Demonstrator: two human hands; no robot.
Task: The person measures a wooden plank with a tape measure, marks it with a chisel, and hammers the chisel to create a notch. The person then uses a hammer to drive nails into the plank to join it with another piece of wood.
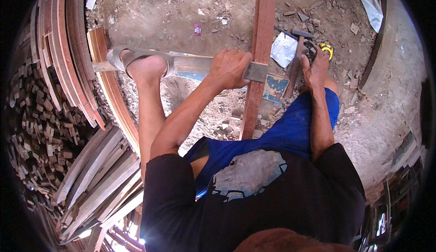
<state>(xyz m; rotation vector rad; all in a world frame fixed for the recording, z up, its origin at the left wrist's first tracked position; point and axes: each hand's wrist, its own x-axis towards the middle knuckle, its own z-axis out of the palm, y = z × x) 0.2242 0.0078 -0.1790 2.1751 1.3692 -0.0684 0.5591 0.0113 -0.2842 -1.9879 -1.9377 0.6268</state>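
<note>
In the head view, a seated person in a black shirt and blue shorts is working over rubble-strewn ground. The left hand (230,68) is clamping over a long, flat grey plank (193,65), fingers curling across its far edge. This plank is running from left to centre, with a grey-strapped sandal (119,63) seemingly resting on it at the left. Its right end is lying across a straight reddish-brown wooden board (263,22), which is stretching from far to near. A worn, blue-painted piece (274,88) is showing just right of the crossing.

At the right, the right hand (316,70) is resting beside a wooden-handled hammer (297,59), its fingers meeting a round yellow-and-black tape measure (326,51); whether they are gripping it, I cannot tell.

As for progress, the two lengths are already lying crosswise, but no nail or cut is showing at the crossing, so how much is remaining is staying unclear
</note>
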